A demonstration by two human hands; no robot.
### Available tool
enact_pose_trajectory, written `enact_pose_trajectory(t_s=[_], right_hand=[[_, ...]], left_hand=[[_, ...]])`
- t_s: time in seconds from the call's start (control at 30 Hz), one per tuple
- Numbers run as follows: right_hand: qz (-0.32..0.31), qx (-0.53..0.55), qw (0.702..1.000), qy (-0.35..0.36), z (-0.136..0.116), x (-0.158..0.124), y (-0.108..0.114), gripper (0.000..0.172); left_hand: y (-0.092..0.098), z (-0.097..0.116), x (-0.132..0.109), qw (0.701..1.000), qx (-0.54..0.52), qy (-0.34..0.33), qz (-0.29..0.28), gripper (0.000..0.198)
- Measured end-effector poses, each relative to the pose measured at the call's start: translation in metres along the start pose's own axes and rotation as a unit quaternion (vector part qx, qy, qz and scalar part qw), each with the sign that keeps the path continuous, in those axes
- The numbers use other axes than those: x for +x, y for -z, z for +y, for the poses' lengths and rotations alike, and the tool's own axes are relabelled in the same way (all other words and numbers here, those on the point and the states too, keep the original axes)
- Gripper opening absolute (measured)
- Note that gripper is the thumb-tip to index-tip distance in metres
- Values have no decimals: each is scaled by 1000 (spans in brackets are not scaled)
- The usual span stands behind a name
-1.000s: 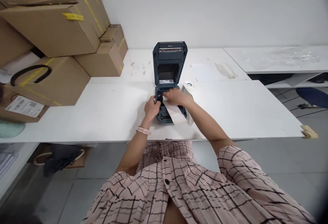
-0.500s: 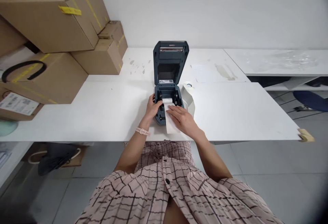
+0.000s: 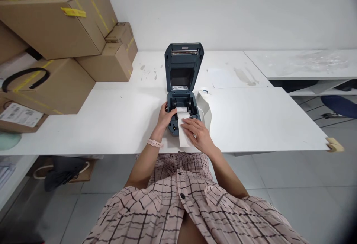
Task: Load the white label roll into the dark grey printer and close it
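A dark label printer (image 3: 173, 97) stands on the table with its lid (image 3: 184, 65) raised. Inside sits a white label roll (image 3: 182, 109), and a strip of its label paper (image 3: 183, 140) runs out over the printer's front. My left hand (image 3: 164, 118) is closed round the printer's left wall, thumb inside by the roll and fingers outside. My right hand (image 3: 199, 134) lies palm down over the strip, fingers stretched out and thumb a little apart, touching the paper. Part of the strip and the printer's front right are hidden under this hand.
Cardboard boxes (image 3: 50, 24) are piled on the left of the white table (image 3: 251, 121). A loose, curling paper band (image 3: 205, 110) lies right of the printer. A sheet of paper (image 3: 219, 78) is behind it. Clear plastic (image 3: 318, 63) lies at the far right, and a padded corner (image 3: 334, 144) juts out.
My right fingers have shifted slightly down the strip and spread a little more. My left hand keeps its place on the printer. The view has tilted slightly.
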State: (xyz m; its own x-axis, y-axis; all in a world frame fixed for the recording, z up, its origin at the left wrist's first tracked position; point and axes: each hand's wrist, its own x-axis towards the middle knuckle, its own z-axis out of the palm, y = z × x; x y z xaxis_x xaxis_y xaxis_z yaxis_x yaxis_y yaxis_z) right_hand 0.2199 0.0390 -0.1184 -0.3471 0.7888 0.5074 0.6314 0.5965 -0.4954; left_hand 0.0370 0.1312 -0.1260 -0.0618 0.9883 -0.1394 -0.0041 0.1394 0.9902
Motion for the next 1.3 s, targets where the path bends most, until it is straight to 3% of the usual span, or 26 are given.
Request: enact_pose_trajectory(t_s=[0.23, 0.33, 0.43, 0.47, 0.6, 0.7, 0.8, 0.93, 1.03, 1.13, 1.23, 1.3], right_hand=[[-66, 60, 995, -44, -9, -4, 16, 33], [-8, 104, 992, -70, 1, 19, 39, 40], [116, 68, 986, -101, 32, 76, 61, 59], [131, 61, 985, -99, 47, 102, 65, 67], [119, 111, 981, -109, 105, 213, 70, 87], [85, 184, 971, -131, 118, 250, 66, 96], [111, 172, 975, -84, 92, 219, 65, 92], [130, 77, 984, -93, 31, 117, 58, 65], [111, 35, 985, -126, 3, 52, 38, 55], [104, 94, 968, -210, 1, 17, 13, 67], [79, 243, 915, -312, 11, 6, -5, 88], [67, 323, 876, -351, 16, 5, -9, 96]], left_hand=[[1, 4, -2, 1000, 21, 8, 2, 64], [1, 3, -23, 1000, 9, 15, -13, 66], [1, 1, -57, 999, 17, 21, -37, 85], [2, 0, -68, 999, 24, 32, -37, 94], [5, -4, -94, 997, 26, 45, -59, 111], [8, -6, -98, 997, 16, 29, -69, 109], [10, -10, -100, 996, 16, 26, -84, 112], [16, -16, -104, 996, -7, 35, -82, 120], [20, -17, -102, 998, -25, 34, -46, 104], [18, -11, -95, 999, -28, 28, -16, 98], [12, -2, -87, 999, -26, 45, -12, 106], [9, 2, -83, 998, -31, 47, -43, 104]])
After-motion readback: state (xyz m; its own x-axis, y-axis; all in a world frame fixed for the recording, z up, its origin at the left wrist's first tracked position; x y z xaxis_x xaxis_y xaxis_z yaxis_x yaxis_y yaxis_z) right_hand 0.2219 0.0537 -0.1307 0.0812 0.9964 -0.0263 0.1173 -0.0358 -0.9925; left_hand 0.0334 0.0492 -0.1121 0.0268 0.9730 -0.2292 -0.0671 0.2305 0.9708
